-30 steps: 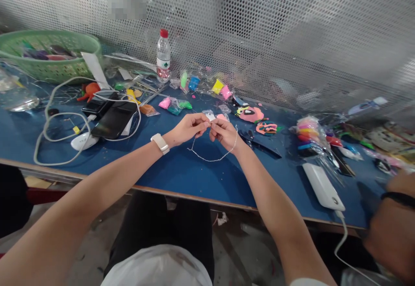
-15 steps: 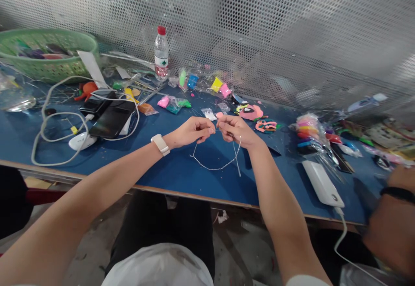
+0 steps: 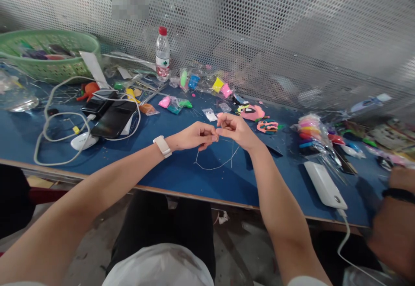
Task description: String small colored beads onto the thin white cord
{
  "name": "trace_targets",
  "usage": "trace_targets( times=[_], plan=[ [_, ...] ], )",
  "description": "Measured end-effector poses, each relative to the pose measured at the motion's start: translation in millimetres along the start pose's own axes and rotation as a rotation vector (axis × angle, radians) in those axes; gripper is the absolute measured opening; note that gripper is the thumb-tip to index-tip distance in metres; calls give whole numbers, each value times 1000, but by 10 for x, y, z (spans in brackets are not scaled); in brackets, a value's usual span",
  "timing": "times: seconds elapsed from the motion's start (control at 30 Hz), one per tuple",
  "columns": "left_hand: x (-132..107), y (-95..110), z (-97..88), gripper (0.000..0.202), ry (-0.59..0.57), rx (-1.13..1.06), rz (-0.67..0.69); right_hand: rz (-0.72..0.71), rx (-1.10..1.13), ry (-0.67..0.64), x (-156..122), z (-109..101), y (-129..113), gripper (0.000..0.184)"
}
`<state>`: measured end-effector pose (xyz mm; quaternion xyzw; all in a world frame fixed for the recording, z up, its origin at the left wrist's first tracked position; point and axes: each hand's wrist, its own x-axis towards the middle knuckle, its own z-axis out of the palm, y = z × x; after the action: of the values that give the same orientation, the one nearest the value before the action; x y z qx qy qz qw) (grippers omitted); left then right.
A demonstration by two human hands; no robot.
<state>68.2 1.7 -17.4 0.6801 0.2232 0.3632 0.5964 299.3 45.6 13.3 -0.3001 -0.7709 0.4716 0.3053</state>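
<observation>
My left hand [image 3: 194, 135] and my right hand [image 3: 236, 129] meet above the blue table [image 3: 181, 173], fingertips pinched together on a thin white string [image 3: 216, 165]. The string hangs from both hands in a loop that sags down to the table surface. A white watch band sits on my left wrist. Just beyond my hands lie a small clear bag [image 3: 210, 114] and two flat pink clay figures [image 3: 251, 113].
Small bags of coloured clay [image 3: 194, 82] and a water bottle [image 3: 162, 55] stand at the back by the perforated metal wall. Phones [image 3: 112, 119] with white cables and a green basket [image 3: 48, 54] are left. A white power bank [image 3: 325, 185] and another person's arm [image 3: 394, 221] are right.
Both hands have dropped a little lower and closer to the table. The string loop has shortened and now touches the surface. My right hand has turned, its fingers spreading upward.
</observation>
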Motion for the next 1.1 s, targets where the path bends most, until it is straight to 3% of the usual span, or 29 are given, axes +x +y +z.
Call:
trace_targets(
  times=[0.2, 0.43, 0.63, 0.77, 1.0, 1.1],
  plan=[
    [10, 78, 32, 20, 26, 74, -3, 4, -246, -38, -102, -108, -206, 28],
    [20, 95, 28, 18, 14, 127, 68, -17, -529, -29, -71, -153, -419, 30],
    [14, 130, -81, 25, 101, 190, 128, -124, -674, -38, 202, -140, -673, 29],
    [15, 145, -209, 26, 175, 231, 179, -205, -731, -78, 470, -107, -793, 38],
    [4, 120, -414, 33, 332, 286, 172, -286, -753, -97, 835, 80, -795, 46],
    [-5, 131, -452, 30, 334, 257, 175, -311, -729, -79, 860, 118, -791, 43]
  ],
)
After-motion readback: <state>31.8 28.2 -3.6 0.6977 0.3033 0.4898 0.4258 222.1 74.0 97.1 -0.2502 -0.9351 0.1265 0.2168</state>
